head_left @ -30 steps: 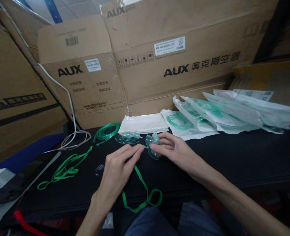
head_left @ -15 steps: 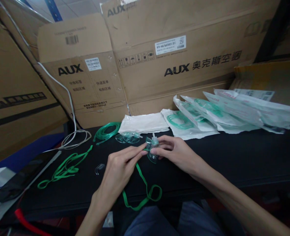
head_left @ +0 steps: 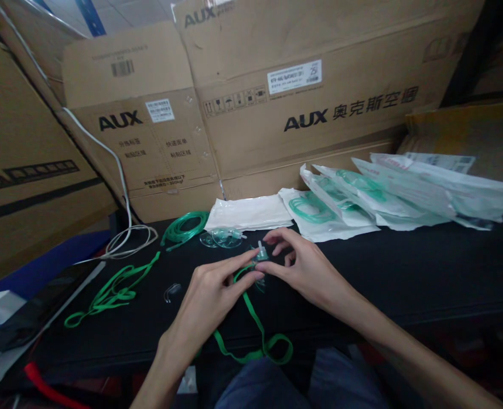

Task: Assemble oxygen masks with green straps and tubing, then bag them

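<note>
My left hand [head_left: 211,295] pinches one end of a green elastic strap [head_left: 255,335] between thumb and fingers, right at a clear plastic oxygen mask [head_left: 260,258]. My right hand [head_left: 296,264] grips that mask from the right, thumb under it and the other fingers partly lifted. The strap loops down over the front edge of the black table [head_left: 404,272] toward my lap. A second clear mask [head_left: 223,238] lies just behind my hands.
More green straps [head_left: 115,289] and a coil of green tubing [head_left: 185,227] lie to the left, with a small clear clip [head_left: 172,291]. Sealed packets [head_left: 362,196] and a flat white pouch [head_left: 251,213] sit at the back. AUX cardboard boxes [head_left: 277,85] wall the rear; a white cable [head_left: 127,233] hangs left.
My hands have drawn closer together and the mask has turned in my right hand. The strap's loop has slid lower and to the right over the table edge.
</note>
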`<state>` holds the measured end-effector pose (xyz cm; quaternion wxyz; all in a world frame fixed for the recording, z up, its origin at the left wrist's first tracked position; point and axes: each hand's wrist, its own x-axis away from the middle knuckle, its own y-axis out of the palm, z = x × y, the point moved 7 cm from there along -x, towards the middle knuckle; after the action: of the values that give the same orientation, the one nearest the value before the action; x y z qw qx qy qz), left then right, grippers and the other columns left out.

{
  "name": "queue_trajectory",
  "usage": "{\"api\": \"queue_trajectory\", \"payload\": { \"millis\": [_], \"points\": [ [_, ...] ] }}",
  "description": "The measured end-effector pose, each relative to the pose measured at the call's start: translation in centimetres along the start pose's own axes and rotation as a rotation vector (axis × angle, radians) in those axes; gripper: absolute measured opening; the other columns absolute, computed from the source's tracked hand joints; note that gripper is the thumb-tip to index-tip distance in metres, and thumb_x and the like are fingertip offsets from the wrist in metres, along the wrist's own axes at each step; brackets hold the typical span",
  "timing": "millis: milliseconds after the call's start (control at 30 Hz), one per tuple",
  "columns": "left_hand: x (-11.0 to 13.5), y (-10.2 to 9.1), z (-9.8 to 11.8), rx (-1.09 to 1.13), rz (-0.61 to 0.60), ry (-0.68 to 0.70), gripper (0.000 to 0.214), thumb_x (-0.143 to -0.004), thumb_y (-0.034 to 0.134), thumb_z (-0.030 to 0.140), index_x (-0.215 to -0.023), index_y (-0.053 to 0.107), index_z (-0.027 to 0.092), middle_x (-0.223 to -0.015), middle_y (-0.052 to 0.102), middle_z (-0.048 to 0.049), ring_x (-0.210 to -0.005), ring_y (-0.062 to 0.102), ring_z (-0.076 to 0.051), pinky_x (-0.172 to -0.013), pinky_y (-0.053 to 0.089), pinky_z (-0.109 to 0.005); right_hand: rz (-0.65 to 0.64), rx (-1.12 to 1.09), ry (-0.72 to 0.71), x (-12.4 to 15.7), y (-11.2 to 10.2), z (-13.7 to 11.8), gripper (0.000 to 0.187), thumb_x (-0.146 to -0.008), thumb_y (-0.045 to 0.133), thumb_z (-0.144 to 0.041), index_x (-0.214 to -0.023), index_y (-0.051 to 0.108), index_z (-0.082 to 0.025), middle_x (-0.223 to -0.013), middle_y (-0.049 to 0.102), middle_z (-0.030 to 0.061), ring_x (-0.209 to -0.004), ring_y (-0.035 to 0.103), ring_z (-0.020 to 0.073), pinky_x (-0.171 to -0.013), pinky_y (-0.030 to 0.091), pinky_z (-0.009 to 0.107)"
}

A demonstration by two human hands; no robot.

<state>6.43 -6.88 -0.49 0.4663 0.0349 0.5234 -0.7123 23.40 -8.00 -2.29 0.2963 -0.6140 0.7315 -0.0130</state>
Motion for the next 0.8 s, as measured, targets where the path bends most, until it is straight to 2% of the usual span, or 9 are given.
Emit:
{"api": "queue_trajectory", "payload": {
  "millis": [133, 233, 400, 800],
  "points": [
    [0.0, 0.0, 0.2, -0.014, 0.01, 0.016, 0.039, -0.088, 0.074, 0.029, -0.127, 0.07, 0.025, -0.091, 0.081, -0.001, -0.054, 0.065, -0.012, -0.056, 0.056, -0.022, 0.003, 0.052, -0.215, 0.3, 0.1, -2.1, 0.012, -0.08, 0.075, -0.018, -0.088, 0.068, -0.023, -0.106, 0.061, 0.0063, -0.096, 0.06, 0.0198, -0.067, 0.048, 0.028],
    [-0.1, 0.0, 0.0, -0.03, 0.016, 0.019, 0.037, -0.088, 0.074, 0.029, -0.124, 0.072, 0.024, -0.084, 0.08, -0.0004, -0.049, 0.06, -0.01, -0.054, 0.053, -0.021, -0.018, 0.083, -0.271, 0.5, 0.3, -2.5, 0.01, -0.083, 0.072, -0.014, -0.086, 0.072, -0.023, -0.114, 0.059, 0.0078, -0.109, 0.06, 0.022, -0.081, 0.052, 0.032],
    [0.1, 0.1, -0.3, -0.051, 0.008, 0.017, 0.037, -0.087, 0.075, 0.029, -0.124, 0.072, 0.026, -0.079, 0.078, 0.0024, -0.05, 0.058, -0.01, -0.055, 0.052, -0.021, -0.039, 0.092, -0.305, 0.5, 0.5, -2.6, 0.012, -0.086, 0.07, -0.011, -0.084, 0.073, -0.023, -0.118, 0.06, 0.0082, -0.113, 0.062, 0.022, -0.097, 0.049, 0.037],
    [-0.2, -0.2, 0.3, -0.082, 0.03, -0.054, 0.023, -0.087, 0.072, 0.025, -0.11, 0.074, 0.026, -0.084, 0.078, 0.0052, -0.045, 0.055, -0.006, -0.051, 0.045, -0.018, -0.046, 0.156, -0.263, 0.6, 0.7, -3.0, 0.015, -0.092, 0.057, -0.007, -0.086, 0.063, -0.02, -0.116, 0.06, 0.0109, -0.11, 0.062, 0.0223, -0.095, 0.048, 0.036]
  ]
}}
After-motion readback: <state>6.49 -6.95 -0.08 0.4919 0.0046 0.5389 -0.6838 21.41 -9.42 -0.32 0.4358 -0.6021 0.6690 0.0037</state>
